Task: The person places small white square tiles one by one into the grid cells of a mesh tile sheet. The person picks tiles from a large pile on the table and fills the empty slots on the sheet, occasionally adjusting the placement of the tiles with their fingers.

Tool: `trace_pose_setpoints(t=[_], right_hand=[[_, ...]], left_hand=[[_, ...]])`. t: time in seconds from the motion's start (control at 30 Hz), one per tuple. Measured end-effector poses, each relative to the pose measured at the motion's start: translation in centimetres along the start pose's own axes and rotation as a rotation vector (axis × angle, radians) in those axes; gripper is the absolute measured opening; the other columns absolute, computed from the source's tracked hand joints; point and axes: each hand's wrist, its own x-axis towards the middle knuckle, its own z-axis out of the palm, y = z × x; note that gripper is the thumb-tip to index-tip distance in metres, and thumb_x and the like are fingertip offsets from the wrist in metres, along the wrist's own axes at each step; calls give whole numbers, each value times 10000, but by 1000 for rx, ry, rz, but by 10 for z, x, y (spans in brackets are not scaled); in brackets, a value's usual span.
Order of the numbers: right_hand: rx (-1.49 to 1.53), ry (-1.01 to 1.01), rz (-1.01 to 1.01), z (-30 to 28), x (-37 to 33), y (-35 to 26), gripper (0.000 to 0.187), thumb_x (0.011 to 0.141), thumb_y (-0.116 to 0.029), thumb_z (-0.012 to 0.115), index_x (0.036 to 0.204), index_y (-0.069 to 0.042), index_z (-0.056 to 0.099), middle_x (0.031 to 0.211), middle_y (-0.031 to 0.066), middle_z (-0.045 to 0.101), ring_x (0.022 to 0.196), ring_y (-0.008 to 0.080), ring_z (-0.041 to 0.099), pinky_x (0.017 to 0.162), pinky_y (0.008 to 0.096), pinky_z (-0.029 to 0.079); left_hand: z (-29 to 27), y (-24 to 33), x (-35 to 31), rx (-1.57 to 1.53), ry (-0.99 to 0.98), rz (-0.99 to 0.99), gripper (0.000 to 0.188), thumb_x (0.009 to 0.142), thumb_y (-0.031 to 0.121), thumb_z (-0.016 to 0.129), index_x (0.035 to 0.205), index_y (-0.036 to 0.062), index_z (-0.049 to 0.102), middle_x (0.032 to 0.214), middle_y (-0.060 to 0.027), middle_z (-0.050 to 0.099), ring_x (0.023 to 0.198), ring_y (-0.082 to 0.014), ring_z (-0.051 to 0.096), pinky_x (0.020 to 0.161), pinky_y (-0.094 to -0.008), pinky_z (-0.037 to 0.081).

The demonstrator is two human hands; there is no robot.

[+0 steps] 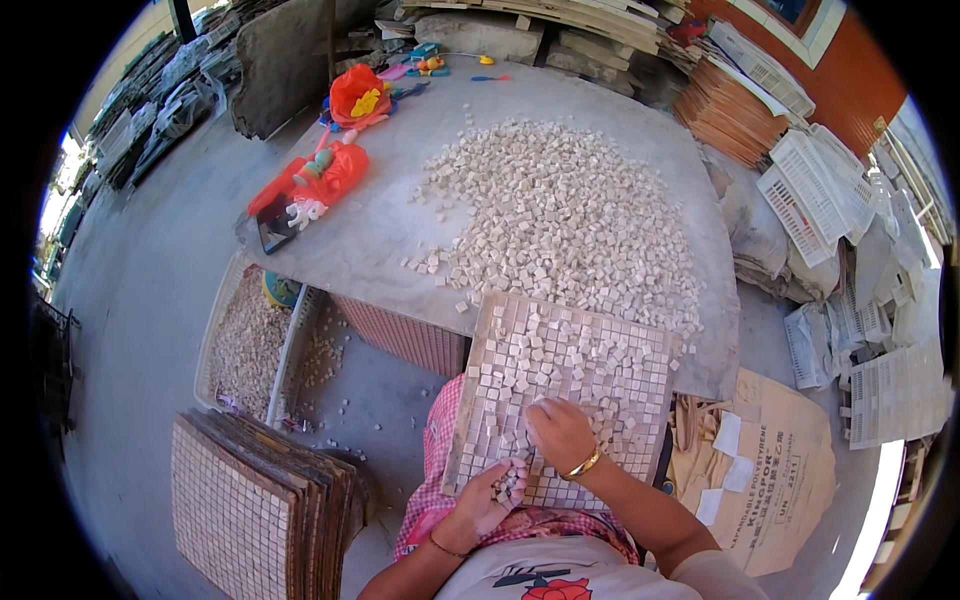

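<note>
A square grid tray (487, 330) rests tilted between the table's near edge and my lap. Pale stone tiles fill many of its cells, and loose ones lie scattered on top. My left hand (497, 494) is cupped around several small stone tiles (508, 484) at the tray's near left edge. Just above and to the right, my right hand (560, 434) is closed low over the tray, knuckles up; its fingertips are hidden, so what they pinch, if anything, does not show. A large heap of loose stone tiles (570, 210) spreads over the table beyond the tray.
On the stone table (400, 225) lie red plastic bags (340, 172), small toys and a phone (275, 224). A white crate (205, 350) of tiles and a stack of filled tile trays (235, 510) stand at left. White plastic baskets (800, 190) and flattened sacking (790, 480) are at right.
</note>
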Motion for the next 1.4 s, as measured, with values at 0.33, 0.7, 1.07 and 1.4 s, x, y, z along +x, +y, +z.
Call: trace_pose_setpoints(t=[0.33,0.7,1.07,1.4], right_hand=[[133,-67,125,-3,2,0,250,702,-143,664,915,-34,591,891,133,549,868,320,518,759,397,439],[-30,-26,49,5,3,-5,89,677,-99,602,729,-36,568,852,94,515,797,268,514,652,367,453],[-209,-124,1,-3,13,-14,69,661,-108,558,657,-39,564,785,85,518,780,235,530,646,363,452],[204,-50,330,-32,-10,39,118,786,-136,569,854,-73,642,900,92,607,825,289,558,719,381,464]], left_hand=[[-2,3,-3,-19,-39,9,205,930,175,428,957,0,532,823,-59,541,708,-144,516,625,-231,445],[3,4,-7,21,11,27,203,927,175,439,962,0,537,810,-60,541,708,-155,517,621,-243,445],[4,4,-8,18,19,21,196,929,169,437,950,1,536,808,-64,540,707,-153,517,623,-242,448],[4,5,-12,73,10,16,237,931,173,421,1030,-19,521,909,-111,568,812,-205,554,720,-293,482]])
